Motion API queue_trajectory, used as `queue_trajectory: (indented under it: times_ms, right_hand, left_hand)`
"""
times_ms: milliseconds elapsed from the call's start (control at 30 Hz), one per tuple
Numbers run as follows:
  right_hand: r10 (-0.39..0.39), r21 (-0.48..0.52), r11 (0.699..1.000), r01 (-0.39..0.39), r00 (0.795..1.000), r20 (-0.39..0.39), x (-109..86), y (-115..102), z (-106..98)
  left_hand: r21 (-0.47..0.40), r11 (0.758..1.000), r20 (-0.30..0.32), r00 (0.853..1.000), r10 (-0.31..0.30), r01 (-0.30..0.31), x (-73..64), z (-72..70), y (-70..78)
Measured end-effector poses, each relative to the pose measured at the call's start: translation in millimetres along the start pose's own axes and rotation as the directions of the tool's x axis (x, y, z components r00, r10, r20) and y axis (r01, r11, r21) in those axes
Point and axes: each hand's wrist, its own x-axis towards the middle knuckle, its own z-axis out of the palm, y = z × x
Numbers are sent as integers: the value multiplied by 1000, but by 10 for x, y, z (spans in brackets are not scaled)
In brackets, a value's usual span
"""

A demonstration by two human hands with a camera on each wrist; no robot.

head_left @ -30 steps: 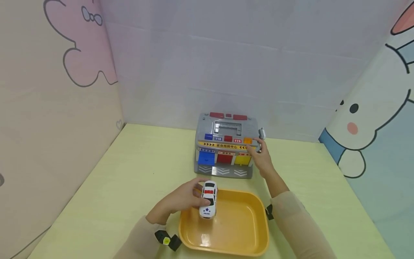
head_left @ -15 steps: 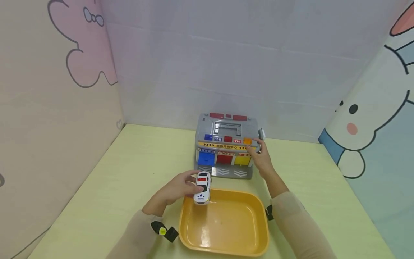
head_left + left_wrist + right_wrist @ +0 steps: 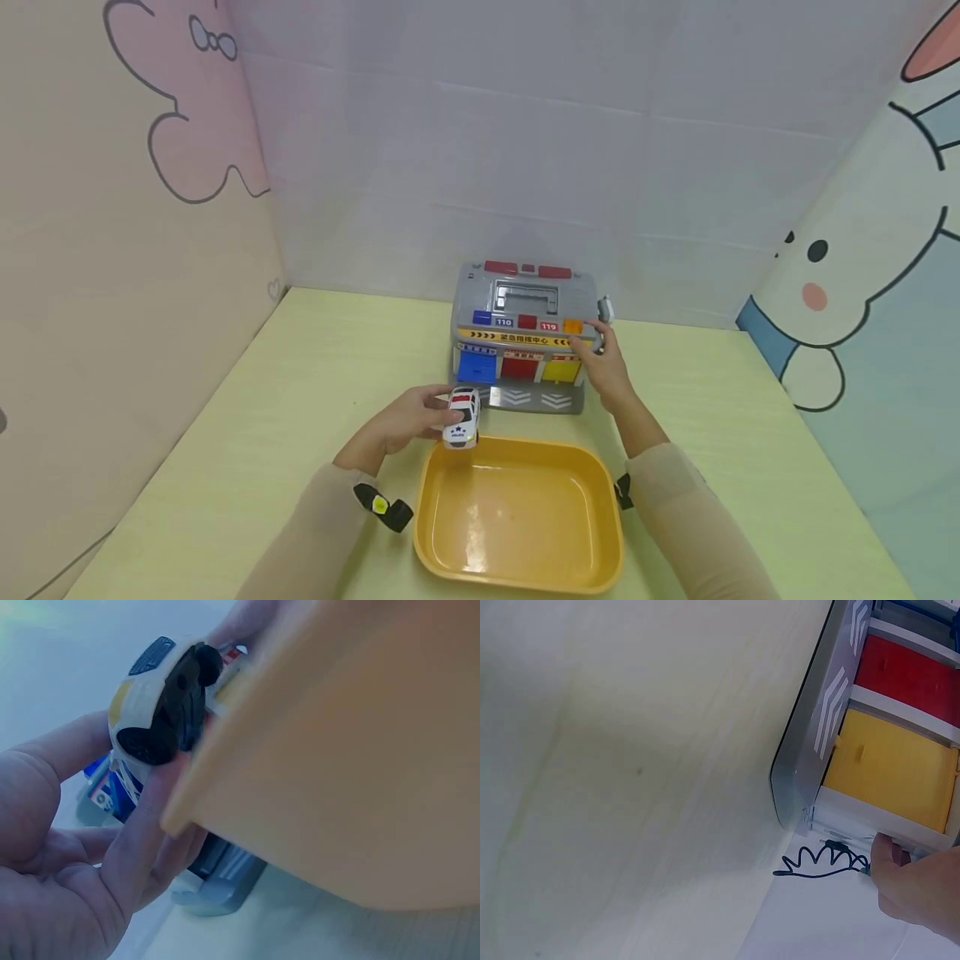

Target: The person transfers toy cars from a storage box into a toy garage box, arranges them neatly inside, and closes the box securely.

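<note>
A white toy police car with a red roof light is pinched between the thumb and fingers of my left hand. It hangs just above the far left rim of the yellow tray, in front of the grey toy garage. In the left wrist view the car's black wheels and underside show. My right hand grips the garage's right front corner, thumb at the front near the orange button. The blue door appears tilted outward; the red door and yellow door look closed.
The yellow tray stands on the pale table before the garage, and its wall covers much of the left wrist view. A dark coiled cord shows beside the garage. Fabric walls border the table.
My left hand has carried the police car from over the tray forward and slightly left, nearer the garage's front. The right hand stays at the garage's corner.
</note>
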Motion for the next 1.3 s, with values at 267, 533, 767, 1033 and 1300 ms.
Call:
queue_trajectory:
  times_ms: [267, 533, 767, 1033, 1300]
  right_hand:
    - [2, 20, 1000, -2, 1000, -4, 4, 5, 10]
    - [5, 7, 1000, -5, 1000, -9, -7, -19, 14]
    - [11, -27, 1000, -11, 1000, -10, -20, -31, 5]
    - [17, -17, 1000, -17, 1000, -8, -21, -37, 2]
    - [21, -15, 1000, -21, 1000, -5, -22, -33, 1]
  left_hand:
    - [-99, 995, 57, 998, 0, 6, 139, -60, -87]
    - [-135, 991, 53, 998, -17, 24, 252, -69, -120]
    - [-141, 989, -19, 999, -36, 33, 373, -50, -144]
    - [-91, 996, -72, 997, -23, 17, 472, 12, -158]
    - [-27, 1000, -102, 995, 9, -12, 561, 40, -197]
